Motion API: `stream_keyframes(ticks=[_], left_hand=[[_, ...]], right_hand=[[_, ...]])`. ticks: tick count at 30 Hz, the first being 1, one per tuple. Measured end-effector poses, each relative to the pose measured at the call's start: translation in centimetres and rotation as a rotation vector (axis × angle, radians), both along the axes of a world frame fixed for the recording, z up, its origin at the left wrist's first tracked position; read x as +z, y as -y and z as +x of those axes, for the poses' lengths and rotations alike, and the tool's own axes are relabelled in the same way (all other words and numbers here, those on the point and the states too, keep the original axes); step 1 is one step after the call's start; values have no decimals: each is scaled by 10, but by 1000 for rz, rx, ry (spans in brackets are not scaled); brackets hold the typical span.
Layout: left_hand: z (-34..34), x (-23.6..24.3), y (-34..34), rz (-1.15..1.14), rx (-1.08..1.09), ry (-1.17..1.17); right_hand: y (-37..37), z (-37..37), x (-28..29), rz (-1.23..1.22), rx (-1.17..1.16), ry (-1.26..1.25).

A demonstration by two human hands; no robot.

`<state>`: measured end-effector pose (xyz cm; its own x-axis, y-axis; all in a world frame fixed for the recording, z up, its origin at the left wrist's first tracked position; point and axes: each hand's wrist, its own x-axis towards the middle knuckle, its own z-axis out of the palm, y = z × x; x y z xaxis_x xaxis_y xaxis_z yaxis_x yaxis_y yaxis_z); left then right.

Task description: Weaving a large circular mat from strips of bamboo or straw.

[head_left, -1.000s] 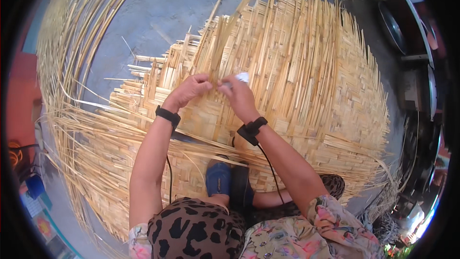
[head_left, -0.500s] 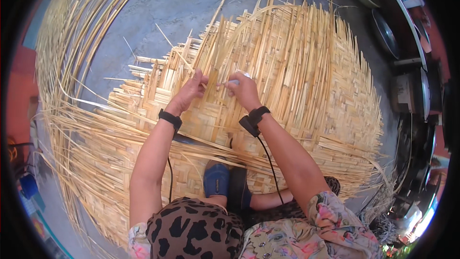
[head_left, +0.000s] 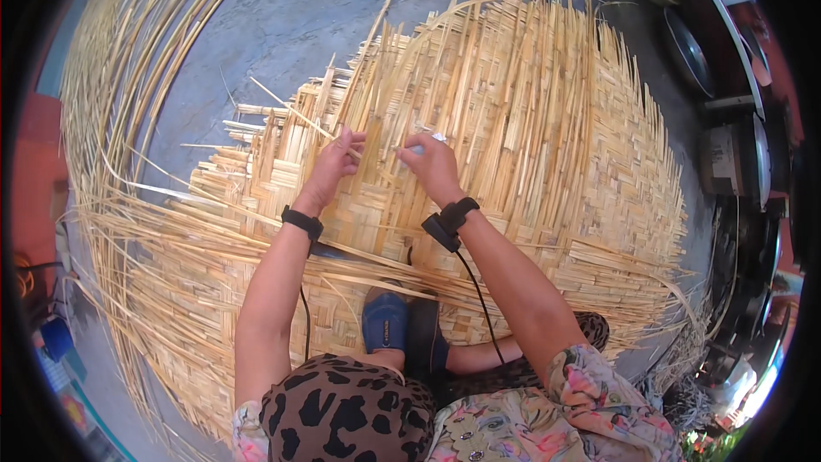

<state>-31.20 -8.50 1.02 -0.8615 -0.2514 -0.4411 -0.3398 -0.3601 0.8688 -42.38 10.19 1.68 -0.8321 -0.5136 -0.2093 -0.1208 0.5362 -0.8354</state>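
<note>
A large mat of split reeds (head_left: 633, 137), woven in a slanted pattern, spreads over the floor, its far edge ragged with loose ends. My left hand (head_left: 332, 169) is above its middle, thumb and fingers closed on a thin reed strip (head_left: 291, 108) that slants up to the left. To its right my right hand (head_left: 434, 169) is curled, knuckles up. A small white and pale blue thing (head_left: 439, 137) shows at its fingers, mostly hidden by them. Between the hands, long pale strips run away from me along the mat.
A bundle of long loose reeds (head_left: 171, 51) curves along the left side. My feet in blue shoes (head_left: 385, 322) are on the mat, with loose reeds lying crosswise before them. Basins (head_left: 687, 53) and a pot (head_left: 725, 162) stand at the right. Grey floor (head_left: 274, 17) shows beyond the mat.
My left hand has shifted slightly left and down, and the slanting strip has swung left with it. My right hand stays nearly in place, a little lower.
</note>
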Motion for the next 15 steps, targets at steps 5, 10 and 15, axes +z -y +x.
stream_keyframes(ticks=[5, 10, 15], left_hand=[[0, -4, 0, 37, 48, -11], [5, 4, -3, 6, 109, -28], [24, -3, -29, -373, 338, -152]], right_hand=[[-1, -2, -7, -204, 18, 247], [0, 6, -11, -389, 125, 473], [-1, 3, -24, -91, 16, 117]])
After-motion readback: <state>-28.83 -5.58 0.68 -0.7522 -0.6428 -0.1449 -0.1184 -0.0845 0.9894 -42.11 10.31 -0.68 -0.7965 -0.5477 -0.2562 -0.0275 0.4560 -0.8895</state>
